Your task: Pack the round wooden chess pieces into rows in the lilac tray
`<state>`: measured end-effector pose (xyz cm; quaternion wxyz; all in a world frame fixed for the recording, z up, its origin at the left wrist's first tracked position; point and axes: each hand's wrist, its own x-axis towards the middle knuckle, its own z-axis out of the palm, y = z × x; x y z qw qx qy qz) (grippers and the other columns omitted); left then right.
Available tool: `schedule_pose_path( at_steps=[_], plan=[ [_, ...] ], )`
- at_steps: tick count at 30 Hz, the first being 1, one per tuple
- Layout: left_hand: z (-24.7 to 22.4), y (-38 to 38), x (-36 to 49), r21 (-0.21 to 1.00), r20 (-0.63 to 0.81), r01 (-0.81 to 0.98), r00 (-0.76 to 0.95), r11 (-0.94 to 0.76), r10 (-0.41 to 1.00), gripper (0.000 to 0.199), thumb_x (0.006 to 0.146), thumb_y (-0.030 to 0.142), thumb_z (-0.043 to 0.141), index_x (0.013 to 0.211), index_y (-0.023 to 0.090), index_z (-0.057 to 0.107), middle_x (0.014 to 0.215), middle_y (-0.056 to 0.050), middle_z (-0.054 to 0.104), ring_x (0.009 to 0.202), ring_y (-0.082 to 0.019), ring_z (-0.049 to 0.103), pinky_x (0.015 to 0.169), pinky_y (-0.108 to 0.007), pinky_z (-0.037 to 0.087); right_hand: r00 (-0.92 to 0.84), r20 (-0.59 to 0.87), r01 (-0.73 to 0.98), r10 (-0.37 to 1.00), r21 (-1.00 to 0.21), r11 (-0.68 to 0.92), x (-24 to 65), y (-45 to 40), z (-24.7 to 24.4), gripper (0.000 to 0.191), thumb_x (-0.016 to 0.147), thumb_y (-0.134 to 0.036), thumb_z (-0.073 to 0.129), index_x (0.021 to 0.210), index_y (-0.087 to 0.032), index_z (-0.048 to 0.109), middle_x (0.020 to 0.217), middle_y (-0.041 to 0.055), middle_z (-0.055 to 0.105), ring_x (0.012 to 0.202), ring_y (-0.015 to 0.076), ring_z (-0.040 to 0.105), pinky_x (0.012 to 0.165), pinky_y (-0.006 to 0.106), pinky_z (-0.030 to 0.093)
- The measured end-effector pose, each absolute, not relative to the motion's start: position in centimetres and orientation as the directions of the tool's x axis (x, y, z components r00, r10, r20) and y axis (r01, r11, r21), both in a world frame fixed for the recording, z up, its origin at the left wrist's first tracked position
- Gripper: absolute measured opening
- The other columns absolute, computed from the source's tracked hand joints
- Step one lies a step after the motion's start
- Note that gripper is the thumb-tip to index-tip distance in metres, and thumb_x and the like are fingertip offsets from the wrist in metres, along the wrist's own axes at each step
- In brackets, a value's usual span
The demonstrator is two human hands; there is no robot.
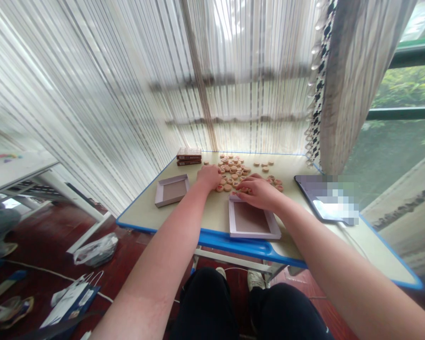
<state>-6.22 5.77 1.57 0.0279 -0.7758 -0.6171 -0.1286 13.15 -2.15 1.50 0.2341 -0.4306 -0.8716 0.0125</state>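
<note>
Toward the far edge of the desk (212,219), a loose cluster of round wooden pieces (233,168), some bearing red or dark markings, lay scattered, with a few strays reaching toward the far right corner. At the cluster's left side was the left hand (209,176), its fingers curled inward and mostly hidden; whether they were closed on a piece could not be told. Over the cluster's near right part reached the right hand (258,191), palm down with bent fingers among the pieces; its grip could not be told either. Beneath its wrist, close to the near edge, sat an open shallow box (254,234). A second shallow tray (163,203) stood by the left edge, while two brown boxes (189,157) were stacked near the far left corner. Along the right edge lay a flat device (309,189) with a white cable (352,242).
</note>
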Motion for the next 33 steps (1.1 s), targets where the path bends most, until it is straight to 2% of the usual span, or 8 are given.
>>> schedule_pose_path(
  at_steps=[7, 11, 16, 18, 20, 23, 25, 33],
  plan=[
    [1.7, 6.2, -6.8, 0.123, 0.159, 0.959, 0.234, -0.254, 0.959, 0.026, 0.074, 0.025, 0.049, 0.09, 0.023, 0.07, 0.095, -0.006, 0.067, 0.092, -0.02, 0.058, 0.083, -0.03, 0.043, -0.522, 0.419, 0.743, 0.743, -0.204, 0.638, 13.1, -2.0, 1.4, 0.024, 0.081, -0.037, 0.051, 0.086, -0.023, 0.071, 0.091, 0.0051, 0.066, 0.095, 0.0227, 0.052, 0.081, 0.032, 0.04],
    [1.5, 6.1, -6.4, 0.122, 0.214, 0.958, 0.231, -0.261, 0.949, 0.03, 0.079, 0.028, 0.045, 0.096, 0.024, 0.069, 0.1, -0.007, 0.066, 0.098, -0.021, 0.056, 0.087, -0.032, 0.041, -0.503, 0.411, 0.751, 0.76, -0.226, 0.62, 13.1, -1.7, 1.6, 0.024, 0.079, -0.039, 0.054, 0.086, -0.022, 0.07, 0.089, 0.0059, 0.066, 0.095, 0.0234, 0.052, 0.08, 0.033, 0.04],
    [0.9, 6.1, -5.8, 0.096, 0.279, 0.933, 0.31, -0.347, 0.909, 0.031, 0.079, 0.038, 0.046, 0.093, 0.022, 0.07, 0.102, -0.008, 0.064, 0.101, -0.023, 0.053, 0.092, -0.035, 0.037, -0.287, 0.392, 0.8, 0.874, -0.403, 0.444, 15.0, -1.9, 3.4, 0.021, 0.077, -0.03, 0.052, 0.086, -0.021, 0.069, 0.085, 0.0052, 0.065, 0.08, 0.0185, 0.057, 0.072, 0.029, 0.043],
    [0.8, 6.2, -5.8, 0.111, 0.273, 0.924, 0.326, -0.366, 0.905, 0.031, 0.078, 0.039, 0.048, 0.092, 0.022, 0.07, 0.1, -0.008, 0.064, 0.1, -0.023, 0.053, 0.092, -0.036, 0.036, -0.175, 0.336, 0.802, 0.926, -0.497, 0.332, 16.3, -2.4, 4.1, 0.025, 0.075, -0.025, 0.05, 0.093, -0.02, 0.067, 0.083, 0.0045, 0.065, 0.071, 0.0157, 0.057, 0.064, 0.027, 0.042],
    [0.8, 6.2, -5.9, 0.145, 0.277, 0.919, 0.318, -0.367, 0.907, 0.03, 0.077, 0.039, 0.05, 0.091, 0.022, 0.069, 0.1, -0.008, 0.064, 0.099, -0.023, 0.054, 0.091, -0.036, 0.037, -0.164, 0.233, 0.791, 0.959, -0.55, 0.269, 17.3, -2.9, 4.5, 0.027, 0.072, -0.025, 0.052, 0.096, -0.02, 0.065, 0.081, 0.0036, 0.064, 0.063, 0.0137, 0.056, 0.056, 0.025, 0.041],
    [0.9, 6.1, -5.9, 0.215, 0.306, 0.906, 0.292, -0.364, 0.906, 0.026, 0.073, 0.038, 0.056, 0.089, 0.02, 0.068, 0.097, -0.008, 0.065, 0.096, -0.023, 0.055, 0.087, -0.035, 0.04, -0.282, 0.074, 0.803, 0.957, -0.527, 0.278, 17.8, -3.5, 4.3, 0.023, 0.068, -0.026, 0.056, 0.088, -0.022, 0.066, 0.077, 0.0024, 0.064, 0.061, 0.0131, 0.055, 0.053, 0.023, 0.039],
    [1.0, 6.0, -5.8, 0.268, 0.339, 0.887, 0.278, -0.375, 0.899, 0.022, 0.072, 0.033, 0.059, 0.087, 0.019, 0.067, 0.091, -0.007, 0.066, 0.09, -0.021, 0.057, 0.083, -0.032, 0.042, -0.324, 0.03, 0.827, 0.946, -0.477, 0.298, 17.5, -3.6, 3.9, 0.019, 0.066, -0.024, 0.057, 0.081, -0.022, 0.067, 0.075, 0.0018, 0.063, 0.062, 0.0135, 0.055, 0.053, 0.023, 0.038],
    [0.8, 5.7, -4.9, 0.486, 0.505, 0.7, 0.264, -0.523, 0.822, 0.018, 0.071, 0.023, 0.059, 0.086, 0.016, 0.065, 0.081, -0.004, 0.066, 0.072, -0.013, 0.058, 0.072, -0.027, 0.047, -0.297, 0.148, 0.868, 0.943, -0.371, 0.331, 16.6, -2.7, 2.9, 0.016, 0.068, -0.021, 0.052, 0.077, -0.02, 0.065, 0.072, 0.0016, 0.064, 0.064, 0.0137, 0.053, 0.057, 0.023, 0.036]
  ],
)
